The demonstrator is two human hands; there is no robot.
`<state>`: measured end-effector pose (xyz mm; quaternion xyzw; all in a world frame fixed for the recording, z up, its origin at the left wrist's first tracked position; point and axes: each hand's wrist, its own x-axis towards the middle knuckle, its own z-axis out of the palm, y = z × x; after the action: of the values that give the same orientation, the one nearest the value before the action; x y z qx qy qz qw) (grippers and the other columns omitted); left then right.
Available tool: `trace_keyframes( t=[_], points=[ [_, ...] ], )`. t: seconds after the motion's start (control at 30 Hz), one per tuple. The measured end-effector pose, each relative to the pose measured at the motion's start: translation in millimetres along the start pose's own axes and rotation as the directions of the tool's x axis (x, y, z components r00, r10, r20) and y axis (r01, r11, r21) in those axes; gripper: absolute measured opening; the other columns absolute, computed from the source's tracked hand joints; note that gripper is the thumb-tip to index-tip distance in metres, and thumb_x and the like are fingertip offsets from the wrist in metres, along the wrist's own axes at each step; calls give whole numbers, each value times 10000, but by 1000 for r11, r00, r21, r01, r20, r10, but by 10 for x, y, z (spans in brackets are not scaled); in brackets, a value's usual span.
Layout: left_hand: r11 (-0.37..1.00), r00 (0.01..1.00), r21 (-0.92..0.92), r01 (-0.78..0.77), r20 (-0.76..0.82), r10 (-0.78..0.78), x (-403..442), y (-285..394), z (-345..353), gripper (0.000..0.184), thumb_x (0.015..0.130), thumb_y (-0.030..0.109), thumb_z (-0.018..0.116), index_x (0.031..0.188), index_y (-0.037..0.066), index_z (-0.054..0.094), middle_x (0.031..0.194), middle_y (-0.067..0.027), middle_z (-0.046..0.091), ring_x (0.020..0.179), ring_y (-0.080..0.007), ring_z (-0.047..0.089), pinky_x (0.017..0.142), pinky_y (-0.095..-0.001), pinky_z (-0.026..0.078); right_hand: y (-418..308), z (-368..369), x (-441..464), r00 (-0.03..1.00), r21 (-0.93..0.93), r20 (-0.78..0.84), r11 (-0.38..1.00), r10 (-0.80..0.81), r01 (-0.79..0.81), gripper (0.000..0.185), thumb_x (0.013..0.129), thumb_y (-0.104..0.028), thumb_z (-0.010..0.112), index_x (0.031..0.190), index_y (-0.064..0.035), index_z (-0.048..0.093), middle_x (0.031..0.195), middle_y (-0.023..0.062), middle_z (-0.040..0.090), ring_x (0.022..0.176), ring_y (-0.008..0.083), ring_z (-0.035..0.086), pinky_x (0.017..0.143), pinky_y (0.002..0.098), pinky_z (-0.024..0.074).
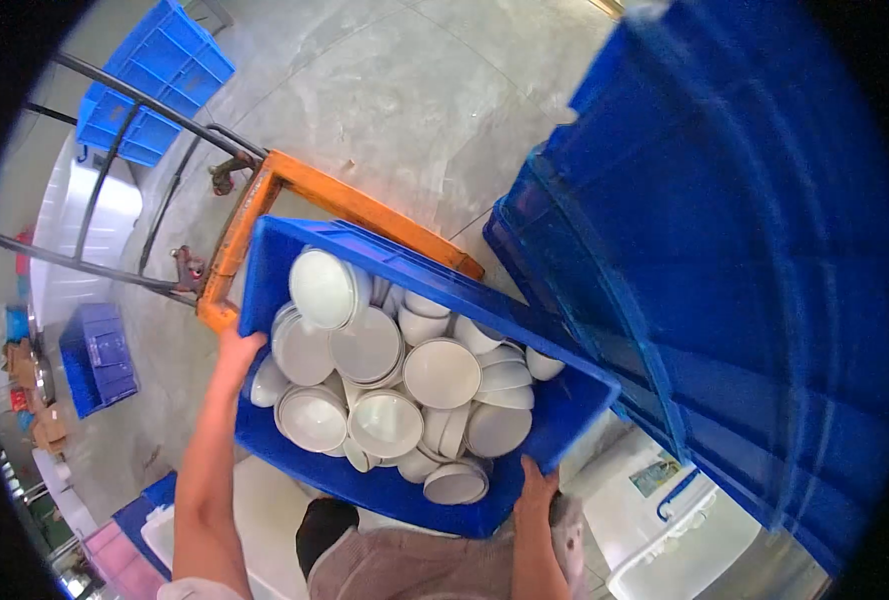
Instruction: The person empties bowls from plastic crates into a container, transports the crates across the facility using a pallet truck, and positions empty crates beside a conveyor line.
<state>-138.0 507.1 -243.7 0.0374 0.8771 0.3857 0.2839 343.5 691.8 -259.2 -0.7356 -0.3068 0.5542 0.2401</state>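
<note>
We held a blue crate [577,415] by opposite ends, left hand [241,350] and right hand [537,490] both clasping its rim; white bowls [443,374] lay heaped between them, an orange frame [365,208] beyond the left.

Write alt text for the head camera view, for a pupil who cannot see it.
A person's left hand and right hand grip a blue crate of jumbled white bowls. An orange trolley frame shows beyond it over grey floor; what looks like a stack of blue bins fills the right.

A blue crate [577,400] carries a jumbled heap of white bowls [443,374], some nested, several tilted.
</note>
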Motion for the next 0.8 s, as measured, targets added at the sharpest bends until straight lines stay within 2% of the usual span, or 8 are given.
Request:
trace_keyframes(
  t=[0.2,0.3,0.4,0.43,0.5,0.63,0.73,0.8],
  points=[
    [818,972,562,-120,-100,211,-1811,1540,-1639,446,606,119,573,1033,-9,575,818,-108,606,725,-208,566,695,-328,467,-191,-134,-457,895,45,302,933,329,-358,415,681,-34,677,1081,9,575,979,110,628,860,252,599,784,369,481],
    [894,979,423,-148,-68,194,-2179,2262,-2049,491,595,124,573,1070,0,571,852,-92,606,732,-197,560,704,-315,469,-887,-277,-1180,905,102,303,934,299,-343,385,711,-50,674,1077,18,574,955,127,636,836,256,618,777,388,497],
    [908,989,397,-132,-13,150,-2199,2187,-2561,511,583,113,570,1083,3,565,860,-80,607,737,-185,561,690,-296,468,-1089,-722,-1545,902,-129,393,982,179,-139,411,754,-248,697,1034,29,583,899,114,648,769,186,612,716,313,491],
    [849,947,420,-321,146,286,-1970,1719,-2984,553,626,193,590,1147,16,539,921,-76,616,759,-184,584,707,-315,485,-897,-940,-1682,929,-238,366,971,57,34,510,769,-346,676,1070,51,566,919,155,648,817,227,623,747,329,484],
    [878,974,424,-220,143,175,-2182,1467,-3291,458,682,98,631,1109,-42,539,928,-110,600,744,-196,562,684,-315,494,-1189,-1243,-2014,930,-437,368,884,10,163,584,763,-407,655,1092,64,549,932,240,635,889,326,626,774,375,478],
    [932,998,363,-22,68,-3,-3133,1907,-2290,352,711,41,653,1034,-64,560,929,-114,587,725,-194,536,641,-302,478,-1533,-2091,-1958,909,-550,292,725,-299,415,500,736,-375,656,983,50,567,905,270,618,891,383,609,777,417,469],
    [965,961,64,254,96,-259,-3859,2304,-1418,257,754,150,628,923,-41,600,835,-84,602,666,-185,533,575,-339,461,-1925,-2697,-2044,960,-489,251,840,-122,235,440,710,-297,646,975,45,568,892,265,613,876,372,602,788,409,467],
    [995,930,-14,99,357,-88,-3676,1742,-945,476,619,159,616,1065,-1,573,896,-82,624,739,-200,603,661,-309,505,-2253,-3304,-1973,965,-555,177,791,-191,259,406,715,-267,621,957,54,563,909,284,611,885,378,606,786,419,470]
  ],
)
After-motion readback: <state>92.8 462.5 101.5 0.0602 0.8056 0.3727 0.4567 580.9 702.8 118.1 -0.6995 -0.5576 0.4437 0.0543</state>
